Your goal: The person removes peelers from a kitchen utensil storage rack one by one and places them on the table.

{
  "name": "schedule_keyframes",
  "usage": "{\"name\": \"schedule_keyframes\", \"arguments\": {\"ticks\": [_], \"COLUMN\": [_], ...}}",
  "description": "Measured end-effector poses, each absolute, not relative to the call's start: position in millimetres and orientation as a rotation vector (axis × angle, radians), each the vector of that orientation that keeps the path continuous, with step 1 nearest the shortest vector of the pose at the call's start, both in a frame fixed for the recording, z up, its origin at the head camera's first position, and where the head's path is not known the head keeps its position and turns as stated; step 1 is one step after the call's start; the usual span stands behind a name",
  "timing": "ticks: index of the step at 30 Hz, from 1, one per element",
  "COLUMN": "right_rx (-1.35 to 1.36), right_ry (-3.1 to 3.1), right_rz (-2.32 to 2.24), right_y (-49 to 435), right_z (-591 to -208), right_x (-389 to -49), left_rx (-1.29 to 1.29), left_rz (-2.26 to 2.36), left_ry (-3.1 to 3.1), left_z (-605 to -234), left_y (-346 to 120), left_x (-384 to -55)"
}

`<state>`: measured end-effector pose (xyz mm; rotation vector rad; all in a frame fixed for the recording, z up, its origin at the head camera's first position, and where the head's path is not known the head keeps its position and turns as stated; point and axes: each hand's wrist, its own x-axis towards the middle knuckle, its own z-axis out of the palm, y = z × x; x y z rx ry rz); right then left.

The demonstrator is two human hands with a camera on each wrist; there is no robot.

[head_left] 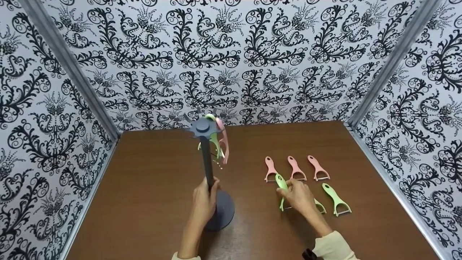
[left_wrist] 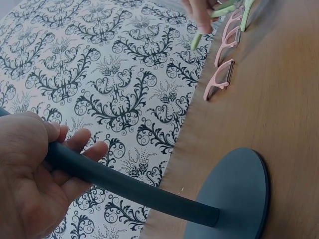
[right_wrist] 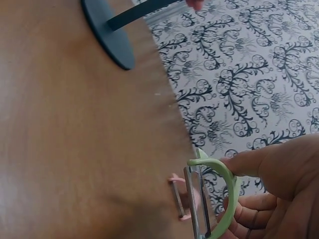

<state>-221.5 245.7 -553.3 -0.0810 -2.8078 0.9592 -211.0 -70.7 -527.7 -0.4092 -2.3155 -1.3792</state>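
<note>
A dark grey stand (head_left: 206, 162) has a round base (head_left: 225, 211) and a hooked top (head_left: 203, 127). My left hand (head_left: 204, 202) grips its pole, the fingers curled round behind it in the left wrist view. From the top's hooks hang a green peeler (head_left: 215, 141) and a pink peeler (head_left: 224, 139). To the right, my right hand (head_left: 299, 196) pinches another green peeler (head_left: 280, 181), also seen with its blade facing the camera in the right wrist view. That peeler (right_wrist: 230, 191) is raised off the table there.
Three pink peelers (head_left: 316, 167) lie in a row behind the right hand. Beside it lies a green peeler (head_left: 335, 196), and another green peeler (head_left: 319, 207) is partly hidden by the hand. The brown table (head_left: 155, 180) is bounded by patterned walls (head_left: 216, 54).
</note>
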Motion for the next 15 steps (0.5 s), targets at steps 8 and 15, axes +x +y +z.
{"name": "schedule_keyframes", "arguments": {"ticks": [8, 15], "right_rx": [-0.104, -0.155], "right_ry": [-2.851, -2.886], "right_rz": [0.994, 0.978], "right_y": [243, 239], "right_z": [-571, -579], "right_x": [-220, -222], "left_rx": [-0.437, -0.438], "left_rz": [-1.371, -1.361], "left_ry": [-2.299, -2.293], "left_z": [-530, -530], "left_y": [-71, -71], "left_x": [-211, -210]}}
